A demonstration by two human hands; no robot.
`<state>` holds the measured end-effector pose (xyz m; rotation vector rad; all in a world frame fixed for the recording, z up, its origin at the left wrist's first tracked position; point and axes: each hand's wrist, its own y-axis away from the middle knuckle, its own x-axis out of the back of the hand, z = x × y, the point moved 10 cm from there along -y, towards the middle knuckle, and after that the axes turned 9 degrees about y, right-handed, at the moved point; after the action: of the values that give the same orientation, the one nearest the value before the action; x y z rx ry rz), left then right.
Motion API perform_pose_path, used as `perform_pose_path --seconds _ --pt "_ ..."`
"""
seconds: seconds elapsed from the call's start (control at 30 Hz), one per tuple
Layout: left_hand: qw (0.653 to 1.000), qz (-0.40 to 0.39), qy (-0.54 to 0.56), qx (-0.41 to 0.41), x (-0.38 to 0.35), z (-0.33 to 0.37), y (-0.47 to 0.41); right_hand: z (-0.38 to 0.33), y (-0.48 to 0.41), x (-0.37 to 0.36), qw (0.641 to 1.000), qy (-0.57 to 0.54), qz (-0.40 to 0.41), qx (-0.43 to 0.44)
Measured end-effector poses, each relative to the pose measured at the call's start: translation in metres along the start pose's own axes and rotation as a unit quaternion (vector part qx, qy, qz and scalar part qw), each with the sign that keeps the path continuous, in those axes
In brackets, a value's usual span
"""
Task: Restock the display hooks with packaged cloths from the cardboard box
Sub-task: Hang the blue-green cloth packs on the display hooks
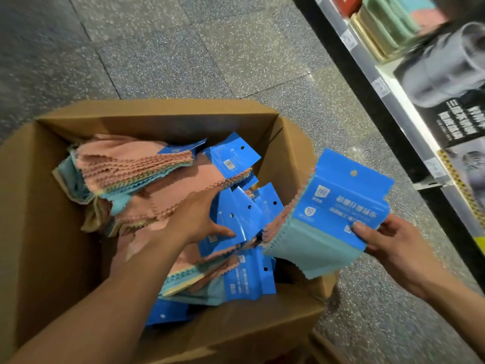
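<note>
An open cardboard box [47,195] stands on the floor, filled with several cloth packs that have blue header cards and pink, teal and yellow cloths. My left hand [199,219] reaches into the box, its thumb and fingers gripping a few blue-carded packs [244,219] near the middle. My right hand [388,243] holds a stack of cloth packs [330,219] just outside the box's right wall, thumb pinching the blue card, teal cloth facing me. No display hooks are visible.
A shelf unit [388,101] with a metal edge and price tags runs along the right, holding green and gold containers [385,24] and dark packaged goods [446,82]. Speckled grey floor tiles [183,48] lie beyond the box.
</note>
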<state>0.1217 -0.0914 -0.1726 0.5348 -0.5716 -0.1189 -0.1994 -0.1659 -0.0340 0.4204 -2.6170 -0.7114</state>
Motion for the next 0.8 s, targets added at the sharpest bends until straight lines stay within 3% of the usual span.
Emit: perform_pose_path --seconds 0.37,0.6,0.8 --pt "0.989 0.010 -0.149 0.019 0.024 -0.018 0.023 -0.021 -0.002 -0.022 0.999 0.029 -0.022 0.035" --pt "0.998 0.050 0.008 0.045 0.070 -0.006 0.079 -0.048 0.012 -0.045 0.997 -0.004 -0.059 0.048" --pt "0.980 0.160 0.117 0.009 0.136 0.037 0.142 -0.102 0.030 -0.065 0.991 -0.004 -0.095 0.099"
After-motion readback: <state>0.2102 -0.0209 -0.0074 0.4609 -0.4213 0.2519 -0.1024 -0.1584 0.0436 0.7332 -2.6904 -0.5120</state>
